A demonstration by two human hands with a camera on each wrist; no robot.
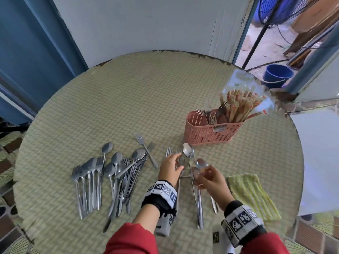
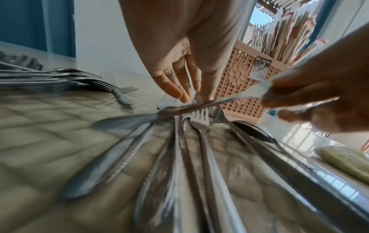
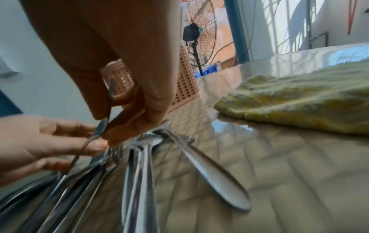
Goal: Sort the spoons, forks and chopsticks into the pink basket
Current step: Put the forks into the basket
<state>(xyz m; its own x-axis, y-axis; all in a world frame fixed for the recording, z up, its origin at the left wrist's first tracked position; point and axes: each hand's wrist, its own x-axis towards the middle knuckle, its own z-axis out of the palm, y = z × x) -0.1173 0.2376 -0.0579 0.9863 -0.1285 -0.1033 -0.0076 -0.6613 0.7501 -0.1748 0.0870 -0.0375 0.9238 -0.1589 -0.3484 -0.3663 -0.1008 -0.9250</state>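
Note:
The pink basket stands at the right of the round table, with forks in its middle compartment and wrapped chopsticks in its right one. My right hand pinches the handle of a spoon and holds it tilted above a small group of cutlery. The right wrist view shows that pinch edge-on. My left hand is beside it, and its straight fingers touch the forks lying there. A larger pile of spoons and forks lies to the left.
A folded yellow-green cloth lies at the table's near right, next to my right wrist. The basket's left compartment looks empty. Beyond the table's far right edge are a blue bucket and a standing fan.

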